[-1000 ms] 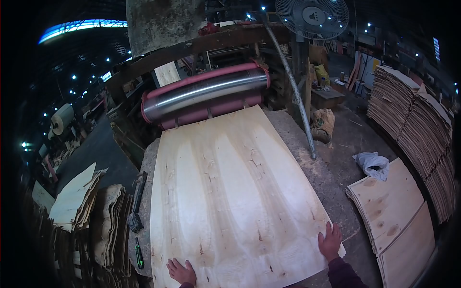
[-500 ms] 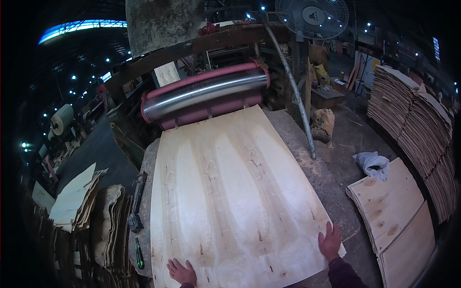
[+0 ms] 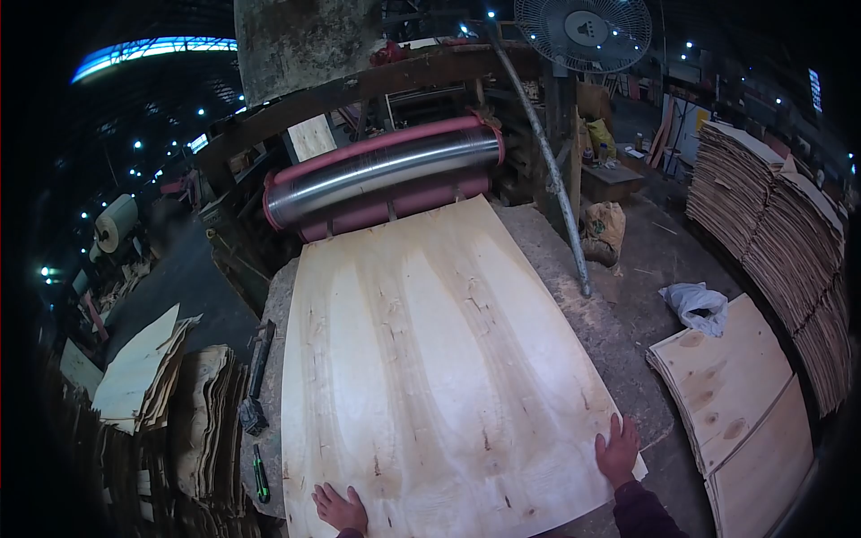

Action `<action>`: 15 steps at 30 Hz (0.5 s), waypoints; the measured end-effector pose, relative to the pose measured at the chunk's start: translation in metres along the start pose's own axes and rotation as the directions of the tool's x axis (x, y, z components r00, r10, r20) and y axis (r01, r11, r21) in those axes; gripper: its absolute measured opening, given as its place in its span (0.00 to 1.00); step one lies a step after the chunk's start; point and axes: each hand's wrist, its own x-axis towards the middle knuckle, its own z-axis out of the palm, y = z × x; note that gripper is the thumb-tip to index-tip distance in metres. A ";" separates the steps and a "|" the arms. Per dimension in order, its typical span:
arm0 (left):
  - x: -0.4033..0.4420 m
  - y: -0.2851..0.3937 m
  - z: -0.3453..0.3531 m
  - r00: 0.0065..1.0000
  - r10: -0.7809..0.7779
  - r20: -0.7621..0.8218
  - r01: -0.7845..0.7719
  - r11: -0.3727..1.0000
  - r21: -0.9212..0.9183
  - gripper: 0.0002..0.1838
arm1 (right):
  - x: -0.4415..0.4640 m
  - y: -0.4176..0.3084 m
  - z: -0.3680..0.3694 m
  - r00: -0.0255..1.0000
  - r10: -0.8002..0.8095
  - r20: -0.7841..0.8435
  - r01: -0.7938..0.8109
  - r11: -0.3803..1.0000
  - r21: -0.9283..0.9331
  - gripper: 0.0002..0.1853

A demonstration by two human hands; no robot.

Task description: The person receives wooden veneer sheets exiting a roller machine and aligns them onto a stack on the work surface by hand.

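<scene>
A large pale wood veneer sheet (image 3: 421, 359) with brown grain streaks lies in front of me, its far edge close to a machine's rollers (image 3: 386, 175). My left hand (image 3: 341, 509) rests flat on the sheet near its lower left, fingers apart. At the right edge, close to the near corner, my right hand (image 3: 617, 451) lies on the sheet with its fingers spread. Neither hand is wrapped round anything. Whether the far edge touches the rollers is too hard to tell.
Left of the sheet lie a green-black cutter (image 3: 261, 475) and a dark long-handled tool (image 3: 260, 368). Veneer stacks stand at the left (image 3: 202, 421) and right (image 3: 762, 233). A plastic bag (image 3: 695, 308) lies on a lower right stack (image 3: 735, 394). A metal pole (image 3: 543, 152) leans beside the machine.
</scene>
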 end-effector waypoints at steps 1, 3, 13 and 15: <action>0.000 0.000 0.000 1.000 0.001 0.000 -0.001 1.000 0.003 0.37 | 0.000 0.000 0.000 1.000 0.000 -0.001 0.000 1.000 0.000 0.36; 0.000 0.000 -0.001 1.000 0.004 0.001 -0.004 1.000 0.008 0.37 | 0.000 0.001 0.002 1.000 0.001 -0.003 -0.001 1.000 -0.001 0.36; 0.002 0.018 -0.033 0.985 -0.020 0.174 0.014 0.999 0.035 0.39 | -0.001 0.002 0.003 1.000 -0.001 -0.003 0.001 1.000 -0.007 0.36; 0.001 0.006 -0.008 1.000 0.007 0.000 -0.007 1.000 -0.001 0.37 | 0.000 0.001 0.001 1.000 0.000 -0.001 0.000 1.000 0.001 0.36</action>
